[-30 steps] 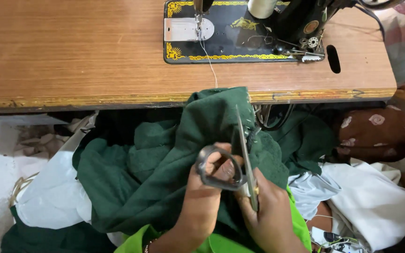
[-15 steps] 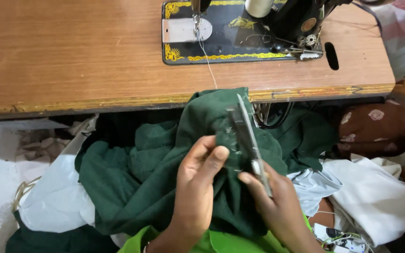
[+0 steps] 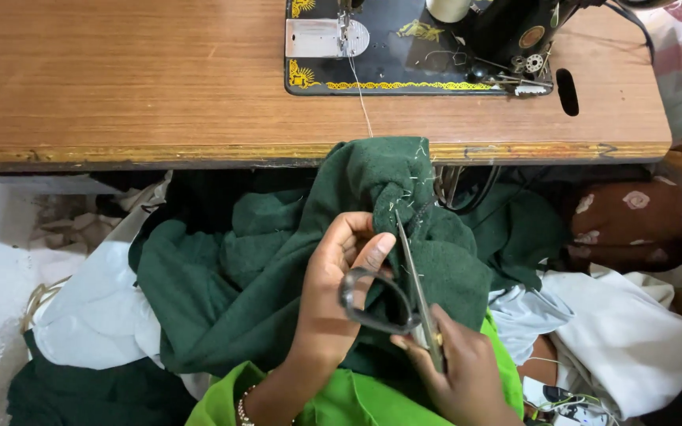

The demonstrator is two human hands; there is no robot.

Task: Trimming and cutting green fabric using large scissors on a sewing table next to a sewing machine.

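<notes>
A dark green cloth (image 3: pixel 262 276) lies bunched in my lap, its top edge draped up against the wooden table's rim. My left hand (image 3: pixel 333 292) pinches a fold of this cloth near its stitched seam. My right hand (image 3: pixel 459 371) grips a pair of dark metal scissors (image 3: pixel 408 292), blades pointing up toward the seam with loose white threads. A white thread runs from the cloth up to the black sewing machine (image 3: pixel 436 43) on the table.
The wooden sewing table (image 3: pixel 120 87) fills the upper view. White cloth (image 3: pixel 96 308) lies at the left, more white fabric (image 3: pixel 633 331) at the right, and a brown flowered fabric (image 3: pixel 641 221) sits under the table's right end. My bright green garment (image 3: pixel 341 398) shows at the bottom.
The scissors have swung lower and closer to the seam. My left hand went from flat on the cloth to pinching a fold beside the blades.
</notes>
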